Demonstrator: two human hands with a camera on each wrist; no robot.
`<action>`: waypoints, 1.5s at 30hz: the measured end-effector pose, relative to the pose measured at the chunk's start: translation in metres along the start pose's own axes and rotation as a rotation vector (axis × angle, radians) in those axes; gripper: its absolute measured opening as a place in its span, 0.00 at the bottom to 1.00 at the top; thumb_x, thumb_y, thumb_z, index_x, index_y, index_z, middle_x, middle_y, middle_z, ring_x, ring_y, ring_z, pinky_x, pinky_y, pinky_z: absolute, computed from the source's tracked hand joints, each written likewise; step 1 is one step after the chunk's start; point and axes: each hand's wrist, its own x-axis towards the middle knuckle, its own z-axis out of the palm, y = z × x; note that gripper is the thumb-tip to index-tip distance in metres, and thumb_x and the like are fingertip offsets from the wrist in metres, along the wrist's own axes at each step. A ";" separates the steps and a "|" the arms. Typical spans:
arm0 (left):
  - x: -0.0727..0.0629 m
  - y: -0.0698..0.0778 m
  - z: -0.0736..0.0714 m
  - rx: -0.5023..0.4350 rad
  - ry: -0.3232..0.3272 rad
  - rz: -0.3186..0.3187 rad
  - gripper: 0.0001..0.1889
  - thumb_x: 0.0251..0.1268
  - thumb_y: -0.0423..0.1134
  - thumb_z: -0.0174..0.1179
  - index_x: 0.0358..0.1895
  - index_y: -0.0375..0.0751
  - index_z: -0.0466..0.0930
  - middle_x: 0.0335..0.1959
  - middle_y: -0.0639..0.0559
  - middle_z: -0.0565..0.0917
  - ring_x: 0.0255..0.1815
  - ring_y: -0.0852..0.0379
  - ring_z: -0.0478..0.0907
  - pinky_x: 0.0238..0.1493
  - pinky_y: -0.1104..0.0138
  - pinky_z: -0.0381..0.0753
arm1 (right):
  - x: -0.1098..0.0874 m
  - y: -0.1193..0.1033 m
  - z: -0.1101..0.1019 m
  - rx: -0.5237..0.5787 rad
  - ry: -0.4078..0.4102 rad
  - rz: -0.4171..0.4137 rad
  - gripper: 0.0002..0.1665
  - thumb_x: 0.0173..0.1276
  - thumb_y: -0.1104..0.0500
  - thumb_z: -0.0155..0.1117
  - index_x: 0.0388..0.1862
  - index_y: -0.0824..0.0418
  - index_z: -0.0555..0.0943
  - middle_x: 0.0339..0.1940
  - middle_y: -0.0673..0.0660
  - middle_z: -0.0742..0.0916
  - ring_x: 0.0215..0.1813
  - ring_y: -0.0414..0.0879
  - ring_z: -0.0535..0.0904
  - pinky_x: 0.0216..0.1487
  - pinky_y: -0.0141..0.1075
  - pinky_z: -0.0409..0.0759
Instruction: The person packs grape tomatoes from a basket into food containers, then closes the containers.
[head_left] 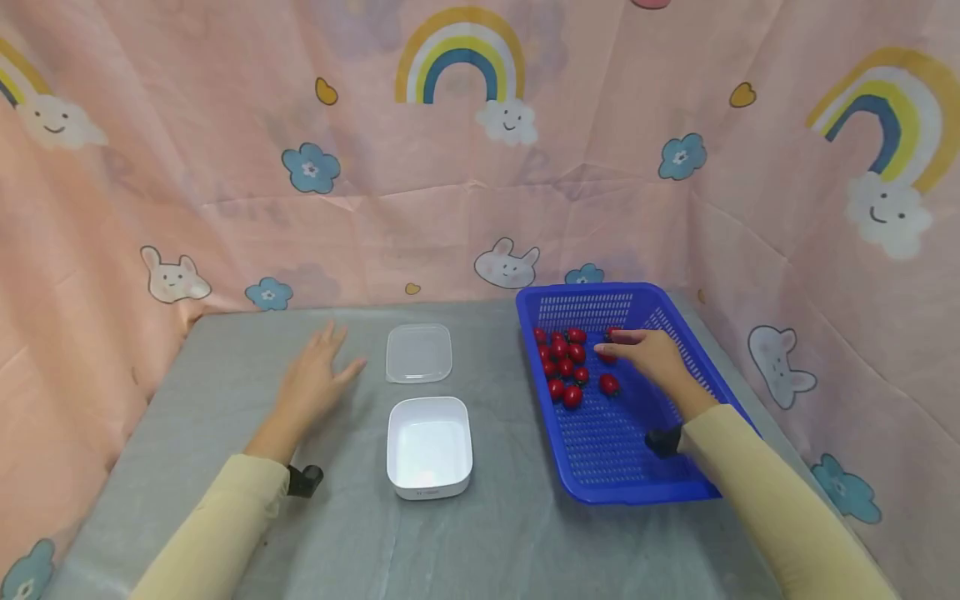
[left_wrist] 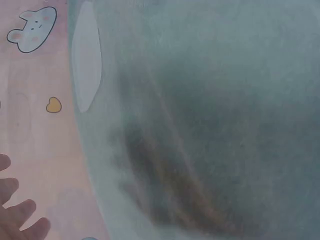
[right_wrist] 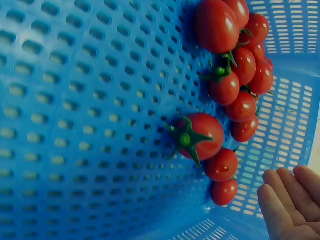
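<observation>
My right hand reaches into the blue plastic basket, its fingers extended and pointing left. Two cherry tomatoes show partly hidden right at its fingertips, and a single cherry tomato lies just nearer. Several more red cherry tomatoes cluster along the basket's left side, some with green stems. The right wrist view has the straight fingers of this hand at its lower right edge. On the other side, my left hand is held above the grey table with fingers spread, holding nothing.
Between the left hand and the basket, a white square container stands on the grey table. Behind it lies a translucent square lid. A pink printed curtain borders the table at the back and sides.
</observation>
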 end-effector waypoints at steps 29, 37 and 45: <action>-0.046 0.014 0.039 -0.771 -0.120 -0.232 0.31 0.75 0.52 0.54 0.74 0.41 0.64 0.76 0.42 0.66 0.74 0.42 0.67 0.73 0.51 0.66 | 0.001 0.021 0.011 0.208 -0.094 0.160 0.40 0.70 0.47 0.65 0.73 0.66 0.67 0.75 0.69 0.68 0.76 0.64 0.64 0.76 0.61 0.55; -0.052 0.024 0.055 -0.970 -0.125 -0.308 0.28 0.74 0.48 0.56 0.71 0.39 0.69 0.72 0.42 0.71 0.66 0.43 0.77 0.71 0.55 0.70 | 0.004 0.026 0.010 0.236 -0.118 0.172 0.40 0.71 0.48 0.63 0.74 0.67 0.65 0.75 0.69 0.67 0.76 0.64 0.63 0.77 0.57 0.58; -0.056 0.028 0.069 -1.034 -0.116 -0.298 0.25 0.73 0.44 0.57 0.68 0.34 0.72 0.69 0.39 0.75 0.64 0.53 0.78 0.64 0.63 0.77 | 0.009 0.031 0.012 0.294 -0.124 0.173 0.39 0.71 0.51 0.64 0.73 0.71 0.65 0.75 0.70 0.68 0.76 0.62 0.65 0.75 0.50 0.64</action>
